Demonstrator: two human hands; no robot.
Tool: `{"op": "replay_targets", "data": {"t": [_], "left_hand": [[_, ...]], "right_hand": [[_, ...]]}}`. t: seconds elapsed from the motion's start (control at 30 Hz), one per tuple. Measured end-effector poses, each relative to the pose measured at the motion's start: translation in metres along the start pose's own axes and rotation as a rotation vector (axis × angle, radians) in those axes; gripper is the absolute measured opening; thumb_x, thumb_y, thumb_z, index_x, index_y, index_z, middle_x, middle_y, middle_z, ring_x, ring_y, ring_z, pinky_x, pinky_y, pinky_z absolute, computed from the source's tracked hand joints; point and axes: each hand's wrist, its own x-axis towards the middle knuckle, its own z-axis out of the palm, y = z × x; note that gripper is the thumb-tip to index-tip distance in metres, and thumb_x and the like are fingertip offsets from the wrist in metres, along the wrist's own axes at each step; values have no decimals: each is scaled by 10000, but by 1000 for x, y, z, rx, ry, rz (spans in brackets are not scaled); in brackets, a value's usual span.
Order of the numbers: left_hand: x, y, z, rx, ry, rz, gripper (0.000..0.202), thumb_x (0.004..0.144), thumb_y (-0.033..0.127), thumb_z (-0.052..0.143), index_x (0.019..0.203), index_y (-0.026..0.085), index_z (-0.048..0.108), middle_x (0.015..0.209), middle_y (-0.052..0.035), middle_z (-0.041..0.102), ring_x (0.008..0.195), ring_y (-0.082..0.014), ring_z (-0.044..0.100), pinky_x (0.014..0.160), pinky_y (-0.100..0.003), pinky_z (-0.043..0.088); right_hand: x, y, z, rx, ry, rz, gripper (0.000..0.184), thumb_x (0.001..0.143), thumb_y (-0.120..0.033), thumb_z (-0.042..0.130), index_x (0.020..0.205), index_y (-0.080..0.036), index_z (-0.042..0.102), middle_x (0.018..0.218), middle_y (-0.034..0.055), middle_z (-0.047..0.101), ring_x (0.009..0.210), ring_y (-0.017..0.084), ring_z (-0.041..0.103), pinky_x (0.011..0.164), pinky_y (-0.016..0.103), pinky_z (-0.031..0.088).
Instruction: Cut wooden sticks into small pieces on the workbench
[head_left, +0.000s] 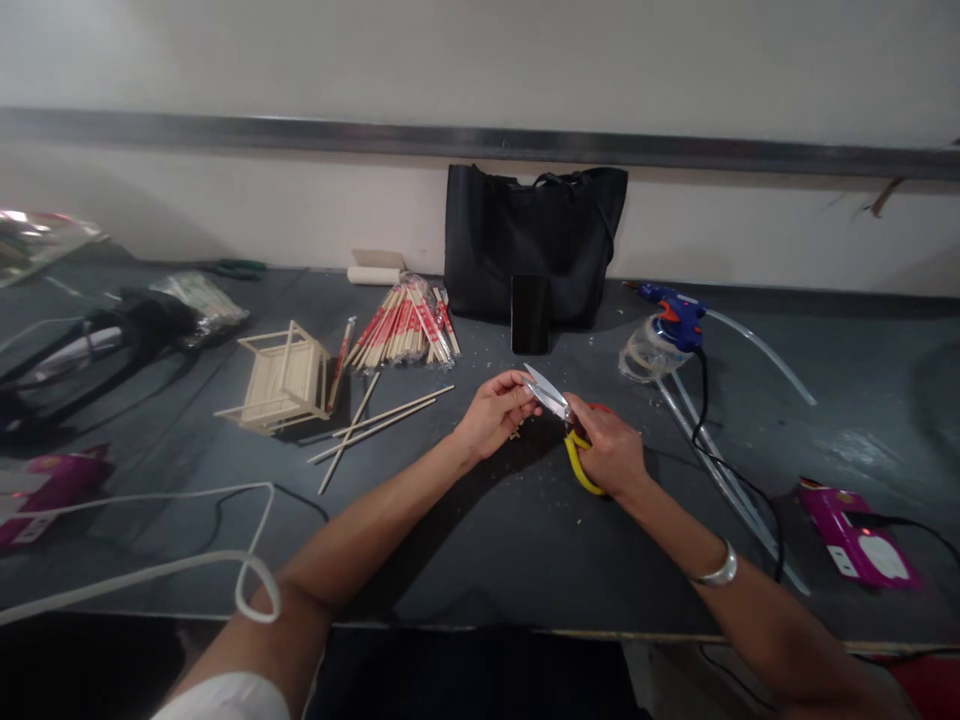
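- Scissors (552, 399) sit in front of me, above the dark surface (510, 575), blades slightly parted and pointing up to the left.
- My right hand (609, 450) is wrapped around their yellow and red handles; a silver bangle (720, 566) circles that wrist.
- My left hand (495, 412) is at the blades, thumb and fingertips drawn close together; I can't tell whether they pinch anything small.
- Loose sticks (384, 424) lie crossed, left of my left hand.
- Beyond them stands a small frame (283, 382) built of pale sticks, with one wrapped pair of chopsticks (342, 362) just beside it.
- More chopsticks in red-printed wrappers (405, 325) fan out further back.
- Straight ahead of me, a phone (530, 315) is in front of a black bag (525, 235) near the wall.
- To my right, a blue glue gun (681, 318) rests by a round clear thing (646, 350), with long translucent rods (724, 485) running towards me.
- Past the rods lies a magenta device (862, 540) with a black cord.
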Motion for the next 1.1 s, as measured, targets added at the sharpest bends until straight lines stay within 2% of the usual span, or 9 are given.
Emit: {"op": "replay_targets", "data": {"t": [0.13,0.3,0.43,0.77,1.1], "left_hand": [[1,0,0,1,-2,19,291,590,215,936,691,126,678,630,5,645,605,-88,599,614,-206,520],[3,2,0,35,3,38,220,645,186,900,739,134,707,669,-3,674,629,-90,607,643,-221,523],[4,3,-2,57,21,31,219,624,181,904,750,145,730,678,-4,692,641,-95,625,673,-236,533],[7,5,-3,22,93,57,206,584,127,901,691,153,727,688,3,722,678,-107,671,688,-237,561],[4,0,0,22,67,75,262,521,180,942,678,156,733,693,13,719,658,-97,661,687,-219,558]], "right_hand": [[1,0,1,39,64,2,366,901,-212,505,1197,-211,719,818,51,758,712,168,679,673,241,503],[6,7,1,104,110,139,318,939,-302,504,1131,-197,735,915,69,782,708,166,694,656,243,517],[8,8,0,104,107,188,340,938,-346,514,1151,-204,738,872,63,775,685,169,686,646,250,518],[7,3,-1,94,122,53,356,923,-262,520,1221,-210,707,885,49,753,798,180,684,743,265,528],[8,1,-4,30,112,-40,363,916,-259,535,1232,-194,702,823,50,724,765,178,647,720,263,494]]}}
